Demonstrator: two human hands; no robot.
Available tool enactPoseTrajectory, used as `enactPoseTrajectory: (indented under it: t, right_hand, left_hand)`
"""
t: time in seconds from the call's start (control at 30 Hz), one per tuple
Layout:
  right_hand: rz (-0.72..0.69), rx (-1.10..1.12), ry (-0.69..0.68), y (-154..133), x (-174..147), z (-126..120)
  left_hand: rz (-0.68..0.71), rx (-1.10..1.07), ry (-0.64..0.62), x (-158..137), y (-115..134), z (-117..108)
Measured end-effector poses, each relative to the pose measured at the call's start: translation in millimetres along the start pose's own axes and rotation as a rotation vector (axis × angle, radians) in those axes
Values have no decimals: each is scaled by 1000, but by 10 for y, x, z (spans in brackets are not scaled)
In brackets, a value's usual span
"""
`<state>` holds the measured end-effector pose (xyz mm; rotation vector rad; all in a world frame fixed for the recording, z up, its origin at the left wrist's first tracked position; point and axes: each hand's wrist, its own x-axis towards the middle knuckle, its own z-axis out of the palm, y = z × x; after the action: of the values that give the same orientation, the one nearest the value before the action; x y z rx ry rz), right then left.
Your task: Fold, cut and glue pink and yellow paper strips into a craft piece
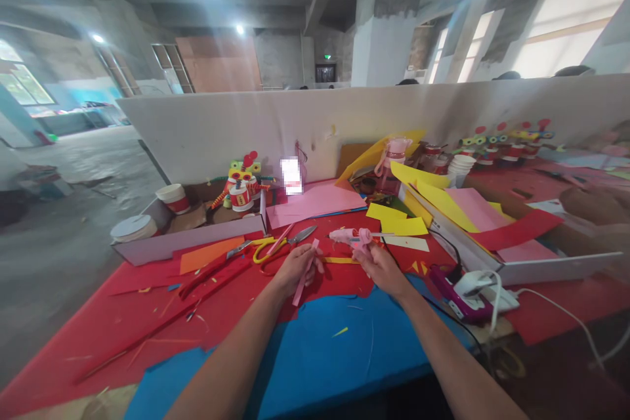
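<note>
the left hand pinches a thin pink strip, maybe to keep it still. the right hand is curled around a pink glue gun, its nose toward the strip. both are over the red surface, near scissors.

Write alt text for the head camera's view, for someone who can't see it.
A person's right hand grips a pink glue gun while the left hand holds a narrow pink strip, above a red-covered table with a blue sheet nearest. Scissors lie beyond the left hand; bright paper-cup figures stand farther back at left.
</note>
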<state>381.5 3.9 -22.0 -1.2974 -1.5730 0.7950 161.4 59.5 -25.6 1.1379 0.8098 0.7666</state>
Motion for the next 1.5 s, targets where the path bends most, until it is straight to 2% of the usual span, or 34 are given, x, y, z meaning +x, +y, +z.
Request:
enactPoseTrajectory:
  t: [0.2, 0.57, 1.5]
  right_hand:
    - [-130, -89, -21, -63, -29, 45]
    - [-172, -84, -62, -34, -29, 109]
    - [-164, -163, -64, -24, -10, 123]
  left_hand:
    - [16, 59, -8, 2, -16, 2]
    - [31, 99, 36, 17, -61, 2]
    - [28, 112, 25, 15, -33, 26]
